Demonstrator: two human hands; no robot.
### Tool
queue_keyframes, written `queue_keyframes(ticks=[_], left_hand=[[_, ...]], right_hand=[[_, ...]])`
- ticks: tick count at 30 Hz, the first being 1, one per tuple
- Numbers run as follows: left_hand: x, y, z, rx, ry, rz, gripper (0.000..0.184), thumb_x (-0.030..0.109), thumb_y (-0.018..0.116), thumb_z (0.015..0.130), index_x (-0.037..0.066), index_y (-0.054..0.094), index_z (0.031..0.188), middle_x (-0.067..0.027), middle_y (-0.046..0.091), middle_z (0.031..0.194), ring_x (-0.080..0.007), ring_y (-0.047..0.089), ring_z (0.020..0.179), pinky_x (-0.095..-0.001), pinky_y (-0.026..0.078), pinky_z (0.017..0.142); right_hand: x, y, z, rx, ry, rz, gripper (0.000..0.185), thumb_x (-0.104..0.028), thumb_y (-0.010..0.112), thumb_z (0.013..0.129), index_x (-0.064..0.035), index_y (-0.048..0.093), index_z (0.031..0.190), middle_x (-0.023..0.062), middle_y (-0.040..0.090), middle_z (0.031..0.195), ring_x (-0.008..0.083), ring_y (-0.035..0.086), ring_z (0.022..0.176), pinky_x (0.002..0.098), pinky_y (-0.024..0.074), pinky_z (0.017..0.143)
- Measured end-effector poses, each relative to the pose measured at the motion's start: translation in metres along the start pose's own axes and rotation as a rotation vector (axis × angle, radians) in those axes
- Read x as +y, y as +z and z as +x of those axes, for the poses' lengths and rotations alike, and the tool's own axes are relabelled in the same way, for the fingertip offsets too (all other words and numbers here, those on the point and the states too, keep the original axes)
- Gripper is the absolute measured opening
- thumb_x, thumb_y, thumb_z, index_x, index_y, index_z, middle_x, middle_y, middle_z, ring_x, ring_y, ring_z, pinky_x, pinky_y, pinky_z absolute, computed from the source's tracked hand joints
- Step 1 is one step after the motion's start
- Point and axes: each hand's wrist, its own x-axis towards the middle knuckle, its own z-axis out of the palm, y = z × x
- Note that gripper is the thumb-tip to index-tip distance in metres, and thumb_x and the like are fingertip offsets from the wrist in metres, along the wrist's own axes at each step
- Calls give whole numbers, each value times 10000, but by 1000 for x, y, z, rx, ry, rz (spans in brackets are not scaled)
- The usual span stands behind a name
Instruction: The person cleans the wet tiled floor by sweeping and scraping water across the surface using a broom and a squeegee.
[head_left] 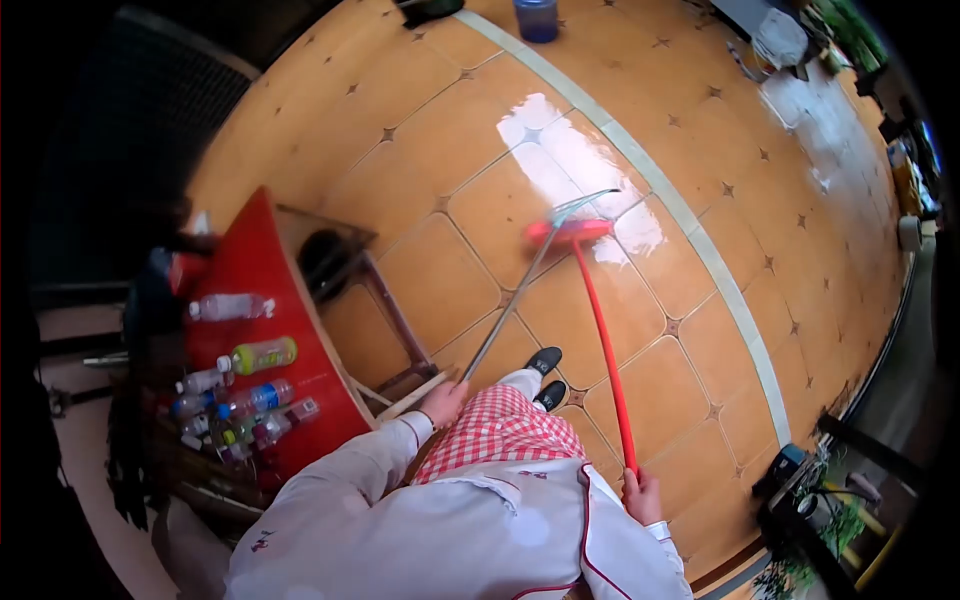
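Observation:
My left hand (445, 403) is closed around the lower end of a thin grey metal pole (508, 308). At the pole's far end is a narrow teal head (580, 203) with a dark tip. My right hand (642, 495) grips a long red handle (608, 365). This handle leads to a wide red head (568, 232) low over the tiled floor, blurred by motion; whether it is a broom or a dustpan I cannot tell. The two heads overlap in the view, and I cannot tell if they touch.
Left of me stands a red table (290, 370) bearing several plastic bottles (262, 355), with a dark-framed stool or chair (390, 310) beside it. A blue bucket (537, 20) is far ahead. A pale strip (690, 225) crosses the orange tiles (460, 240). Plants (840, 530) stand at right.

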Motion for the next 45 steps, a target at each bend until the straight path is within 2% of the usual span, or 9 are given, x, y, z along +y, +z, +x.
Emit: queue_keyframes(ticks=[1,4,10,14,20,22,24,32,45], left_hand=[[-17,-2,-20,68,-97,-175,374,375,333,777,24,435,700,-42,383,442,-135,362,319,-263,288,290],[-40,-2,-31,171,-221,-409,402,392,303,784,11,409,713,-54,371,448,-140,334,299,-263,279,286],[-72,-25,30,169,-308,-946,351,386,323,788,83,343,611,-3,296,419,-120,289,295,-229,225,257],[-53,-11,84,172,-208,-1138,313,303,328,790,74,355,577,-25,323,411,-143,314,300,-265,248,265],[41,42,112,20,-208,-837,305,174,252,755,10,459,603,-130,482,514,-216,462,412,-335,362,349],[71,57,94,-94,224,110,327,184,254,766,-16,475,630,-151,494,520,-231,461,407,-353,371,382],[83,94,105,-155,-48,-527,367,222,235,795,-7,464,623,-153,486,505,-225,460,404,-347,360,373],[107,188,87,-632,-188,-921,362,377,260,806,85,359,618,-23,355,443,-101,288,291,-245,252,268],[-86,102,-59,-109,-6,-735,352,393,264,790,70,357,687,-6,336,478,-93,279,300,-230,248,268]], right_hand=[[-5,-3,5,27,-344,-515,196,-212,458,743,-23,506,757,122,474,483,216,465,391,316,368,373],[-35,7,27,-25,-583,-894,220,-249,465,729,-34,511,741,187,499,572,313,498,487,388,389,443],[-121,113,88,-371,-466,-1319,209,-237,433,731,-62,522,804,159,546,705,311,530,648,394,417,554],[-150,182,112,-388,-479,-1377,236,-205,391,739,-92,508,910,151,539,828,257,528,777,364,420,629],[-197,144,116,-224,-533,-1485,267,-212,393,743,-199,454,1002,92,543,833,250,525,773,360,411,636],[-216,112,108,-107,-479,-1518,253,-242,384,756,-228,464,995,87,538,850,250,521,782,363,410,646],[-221,76,110,-61,-379,-1533,261,-282,380,762,-235,460,1006,82,534,865,248,506,819,363,402,674],[-200,-59,45,336,-271,-1630,189,-245,441,728,-189,508,895,75,548,784,225,530,744,348,414,621],[-41,-80,-20,343,-816,-1242,208,-226,460,721,-134,500,902,138,517,562,299,503,504,391,382,437]])
